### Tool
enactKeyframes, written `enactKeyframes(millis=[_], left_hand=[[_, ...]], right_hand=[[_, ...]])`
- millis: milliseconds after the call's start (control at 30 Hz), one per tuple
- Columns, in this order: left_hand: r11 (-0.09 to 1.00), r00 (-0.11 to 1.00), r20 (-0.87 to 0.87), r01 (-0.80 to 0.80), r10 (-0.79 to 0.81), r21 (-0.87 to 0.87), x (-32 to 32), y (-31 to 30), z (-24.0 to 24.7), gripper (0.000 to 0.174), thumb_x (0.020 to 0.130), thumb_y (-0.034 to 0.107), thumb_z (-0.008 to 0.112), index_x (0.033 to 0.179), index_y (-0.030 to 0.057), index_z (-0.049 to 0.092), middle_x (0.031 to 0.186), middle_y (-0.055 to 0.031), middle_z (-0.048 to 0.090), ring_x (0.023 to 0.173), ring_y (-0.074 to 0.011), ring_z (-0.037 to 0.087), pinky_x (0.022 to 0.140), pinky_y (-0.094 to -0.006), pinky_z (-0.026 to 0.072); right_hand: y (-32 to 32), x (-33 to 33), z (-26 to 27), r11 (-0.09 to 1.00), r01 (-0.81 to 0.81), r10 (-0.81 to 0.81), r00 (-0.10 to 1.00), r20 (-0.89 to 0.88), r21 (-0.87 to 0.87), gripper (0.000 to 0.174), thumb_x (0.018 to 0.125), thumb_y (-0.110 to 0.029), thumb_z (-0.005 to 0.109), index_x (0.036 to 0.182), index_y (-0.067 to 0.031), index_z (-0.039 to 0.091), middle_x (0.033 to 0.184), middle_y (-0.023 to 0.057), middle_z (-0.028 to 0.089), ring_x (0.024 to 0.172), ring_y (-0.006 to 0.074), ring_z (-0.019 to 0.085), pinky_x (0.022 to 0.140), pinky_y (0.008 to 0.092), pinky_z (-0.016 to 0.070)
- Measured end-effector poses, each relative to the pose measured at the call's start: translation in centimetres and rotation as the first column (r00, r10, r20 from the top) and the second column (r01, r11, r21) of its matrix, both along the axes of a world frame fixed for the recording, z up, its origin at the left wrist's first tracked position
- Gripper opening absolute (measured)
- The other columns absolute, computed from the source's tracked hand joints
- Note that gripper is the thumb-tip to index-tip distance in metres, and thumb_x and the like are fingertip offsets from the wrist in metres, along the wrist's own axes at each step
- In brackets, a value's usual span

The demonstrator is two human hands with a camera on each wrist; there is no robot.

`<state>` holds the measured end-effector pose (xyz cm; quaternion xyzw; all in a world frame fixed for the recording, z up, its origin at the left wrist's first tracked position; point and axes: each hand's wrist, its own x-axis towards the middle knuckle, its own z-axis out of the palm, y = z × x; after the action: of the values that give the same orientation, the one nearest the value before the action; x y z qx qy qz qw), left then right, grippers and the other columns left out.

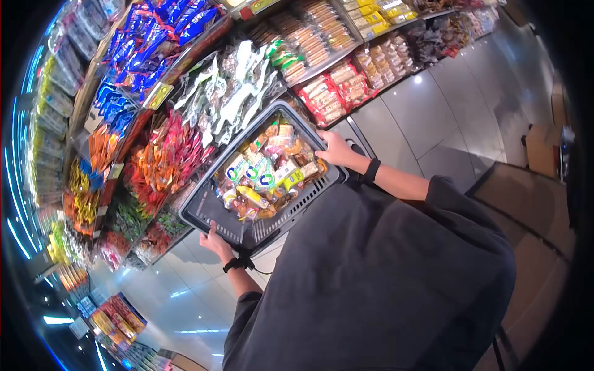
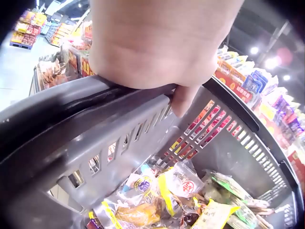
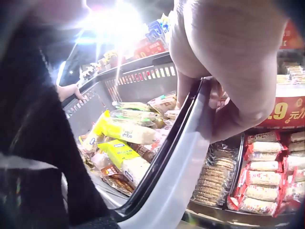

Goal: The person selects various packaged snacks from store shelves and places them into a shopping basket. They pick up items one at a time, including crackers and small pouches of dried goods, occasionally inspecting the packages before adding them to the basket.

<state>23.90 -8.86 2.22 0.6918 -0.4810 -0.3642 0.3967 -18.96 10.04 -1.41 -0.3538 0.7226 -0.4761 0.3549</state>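
Observation:
A grey plastic shopping basket [image 1: 204, 191] with slotted walls is held between my two hands, in front of the body. My left hand [image 1: 216, 243] grips the rim at one end, and in the left wrist view a digit [image 2: 183, 100] hooks down inside the wall. At the opposite end my right hand [image 1: 336, 148] clasps the rim, its fingers on both sides of it in the right wrist view. Packaged snacks [image 1: 260, 164] fill much of the basket, including white-and-green packets [image 1: 250, 170] and yellow-and-white wrapped packs [image 3: 126, 131]. Part of the basket floor shows near my left hand.
Sloped shelves of snacks run beyond the basket: blue packets [image 1: 151, 43], red and orange packets [image 1: 167, 151], white-and-green packets [image 1: 238, 86], and red-wrapped rolls [image 1: 334, 93] close to my right hand. Grey floor tiles [image 1: 427, 117] lie to the right; cardboard boxes [image 1: 541, 148] stand farther right.

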Motion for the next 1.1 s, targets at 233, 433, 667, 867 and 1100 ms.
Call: enactKeyframes(millis=[233, 433, 667, 867, 1100], left_hand=[[0.997, 0.996, -0.083, 0.050, -0.045, 0.053, -1.2, -1.9, 0.6, 0.009, 0.076, -0.003, 0.072, 0.082, -0.0049, 0.066, 0.073, -0.0053, 0.062, 0.060, -0.0154, 0.057, 0.055, -0.0314, 0.0470], [0.995, 0.995, 0.006, 0.095, -0.096, 0.036, -0.3, -2.0, -0.8, 0.016, 0.078, -0.005, 0.071, 0.093, -0.0065, 0.067, 0.082, -0.0081, 0.066, 0.067, -0.0176, 0.060, 0.060, -0.0331, 0.0504], [0.994, 0.994, 0.026, 0.104, -0.105, 0.047, -0.5, -2.1, -0.6, 0.016, 0.079, -0.003, 0.071, 0.093, -0.0072, 0.067, 0.083, -0.0081, 0.065, 0.066, -0.0173, 0.058, 0.060, -0.0341, 0.0488], [0.992, 0.994, 0.021, 0.105, -0.107, 0.075, -1.5, -1.8, 0.6, 0.016, 0.079, -0.001, 0.071, 0.093, -0.0065, 0.065, 0.084, -0.0072, 0.064, 0.069, -0.0169, 0.058, 0.062, -0.0328, 0.0495], [0.991, 0.997, 0.051, 0.049, -0.056, 0.121, -1.1, -2.2, -0.2, 0.017, 0.080, 0.000, 0.069, 0.094, -0.0081, 0.064, 0.086, -0.0105, 0.064, 0.071, -0.0189, 0.059, 0.065, -0.0347, 0.0517]], right_hand=[[-0.4, 0.8, 1.9, 0.992, 0.015, -0.001, 0.994, -0.108, 0.128, 0.041, 0.071, -0.012, 0.071, 0.107, 0.0030, 0.060, 0.090, 0.0234, 0.064, 0.085, 0.0355, 0.064, 0.075, 0.0405, 0.0494], [0.1, -1.4, 0.5, 0.969, -0.245, 0.247, 0.966, 0.078, -0.028, 0.053, 0.079, -0.041, 0.078, 0.107, 0.0006, 0.062, 0.091, 0.0100, 0.065, 0.082, 0.0198, 0.061, 0.076, 0.0351, 0.0490], [0.7, -13.3, -15.3, 0.743, 0.623, -0.669, 0.692, 0.271, 0.243, 0.029, 0.089, -0.021, 0.065, 0.103, 0.0002, 0.052, 0.089, 0.0079, 0.059, 0.081, 0.0152, 0.057, 0.071, 0.0283, 0.0486], [-4.4, -17.5, -16.6, 0.405, 0.752, -0.866, 0.498, -0.045, 0.520, 0.060, 0.077, -0.029, 0.072, 0.119, 0.0042, 0.044, 0.116, 0.0208, 0.049, 0.107, 0.0280, 0.050, 0.091, 0.0393, 0.0435], [-8.0, -21.5, -19.0, 0.049, 0.669, -0.904, 0.345, -0.251, 0.741, 0.117, 0.061, -0.048, 0.079, 0.147, -0.0016, 0.015, 0.153, 0.0203, 0.022, 0.139, 0.0403, 0.027, 0.116, 0.0459, 0.0243]])
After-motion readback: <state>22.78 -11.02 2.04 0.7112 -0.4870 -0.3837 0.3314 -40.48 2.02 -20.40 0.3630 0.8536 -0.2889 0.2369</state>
